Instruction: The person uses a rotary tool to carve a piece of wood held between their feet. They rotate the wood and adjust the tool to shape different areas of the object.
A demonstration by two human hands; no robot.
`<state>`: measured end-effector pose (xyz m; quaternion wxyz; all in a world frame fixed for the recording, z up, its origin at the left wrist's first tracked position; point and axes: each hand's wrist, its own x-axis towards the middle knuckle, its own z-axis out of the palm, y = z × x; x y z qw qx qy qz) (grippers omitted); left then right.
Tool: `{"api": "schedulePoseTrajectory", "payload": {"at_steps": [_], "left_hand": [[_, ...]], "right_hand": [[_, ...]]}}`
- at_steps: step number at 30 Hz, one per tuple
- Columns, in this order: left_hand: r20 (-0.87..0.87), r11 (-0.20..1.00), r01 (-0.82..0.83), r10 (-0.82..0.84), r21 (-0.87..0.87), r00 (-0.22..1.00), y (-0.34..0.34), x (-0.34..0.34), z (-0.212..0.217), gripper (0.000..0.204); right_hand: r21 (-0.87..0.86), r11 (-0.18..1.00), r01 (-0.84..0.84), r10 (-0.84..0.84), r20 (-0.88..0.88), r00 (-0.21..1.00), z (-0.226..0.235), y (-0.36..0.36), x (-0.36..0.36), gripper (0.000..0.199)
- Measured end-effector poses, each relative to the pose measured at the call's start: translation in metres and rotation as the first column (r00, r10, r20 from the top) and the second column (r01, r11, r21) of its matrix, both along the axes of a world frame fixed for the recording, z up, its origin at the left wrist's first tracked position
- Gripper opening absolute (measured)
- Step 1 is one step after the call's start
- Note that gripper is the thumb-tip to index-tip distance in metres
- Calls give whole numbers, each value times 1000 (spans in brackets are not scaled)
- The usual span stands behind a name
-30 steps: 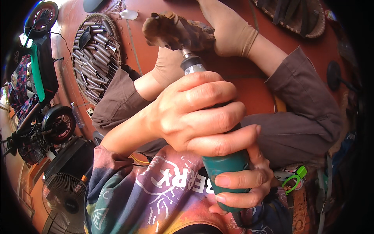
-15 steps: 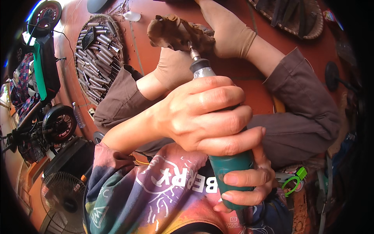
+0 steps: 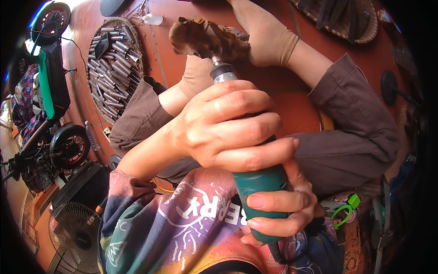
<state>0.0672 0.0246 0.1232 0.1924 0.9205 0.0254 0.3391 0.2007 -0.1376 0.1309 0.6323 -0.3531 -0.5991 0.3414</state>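
Both my hands grip a green rotary tool that points up and away from me. My left hand wraps its upper body just below the metal collar. My right hand holds the lower green end near my chest. The tool's tip meets a brown carved piece of wood. Two feet in beige socks, one to the right and one below, clamp the wood on the red floor. Brown trouser legs frame the hands.
A round woven tray with several metal tubes lies at the upper left, another basket at the upper right. A scooter and a fan stand at the left. A green clip lies at the right.
The tool and both hands shifted slightly right and back; the tip stays at the wood. Both hands keep their hold.
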Motion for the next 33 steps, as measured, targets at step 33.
{"api": "schedulePoseTrajectory", "payload": {"at_steps": [33], "left_hand": [[40,992,-24,19,122,999,-3,-9,-14,32]], "right_hand": [[-12,992,-129,129,155,980,-19,-4,17,35]]}}
